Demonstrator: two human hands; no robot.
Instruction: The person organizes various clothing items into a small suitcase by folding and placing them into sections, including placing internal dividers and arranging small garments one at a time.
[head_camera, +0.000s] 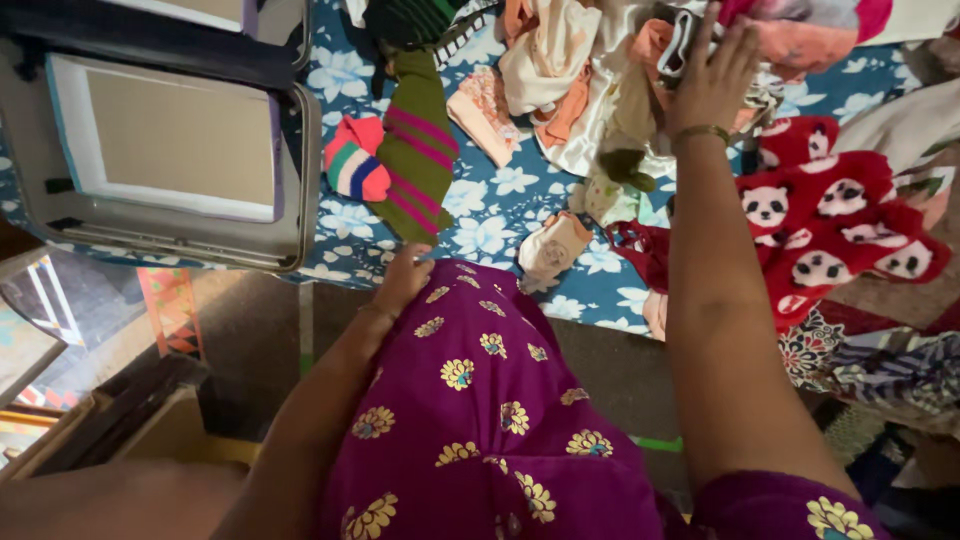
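Observation:
My right hand (712, 72) reaches far out over a heap of small clothes (590, 70) on the blue flowered bedsheet (500, 200); its fingers rest on a pale garment at the top of the heap, and I cannot tell whether they grip it. My left hand (402, 282) rests at the bed's near edge, by my purple flowered dress (480, 400), just below a green sock with pink stripes (420, 150). A small striped pink sock (355, 165) lies beside that sock. The left hand holds nothing visible.
An open grey suitcase (300, 150) with a pale lining lies at the left on the bed. A red cloth with panda faces (830, 220) lies at the right. A small cream garment (553, 245) sits near the bed's edge. Patterned fabrics are piled at the lower right.

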